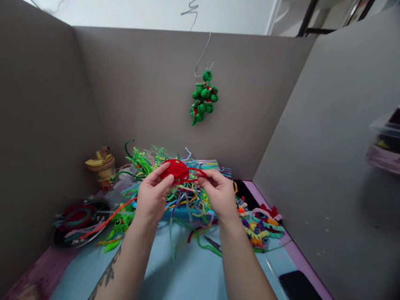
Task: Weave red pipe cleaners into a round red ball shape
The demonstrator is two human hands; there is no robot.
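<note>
Both hands are raised over a heap of coloured pipe cleaners (195,196). My left hand (152,193) pinches a rounded red pipe-cleaner piece (177,170) between thumb and fingers. From its right side, red pipe-cleaner ends run to my right hand (217,193), whose thumb and fingers are closed on them. Below my right hand lie scissors (213,243), partly covered by loose pipe cleaners and my forearm. A bright green pipe-cleaner figure (121,222) lies to the left of my left wrist.
A green beaded-looking ornament (204,96) hangs from a wire on the back partition (149,84). On the left stand a dark bowl (67,238) and a small pot (106,171). Colourful finished pieces (261,226) and a black phone (306,297) lie right. A clear container (399,141) hangs on the right partition.
</note>
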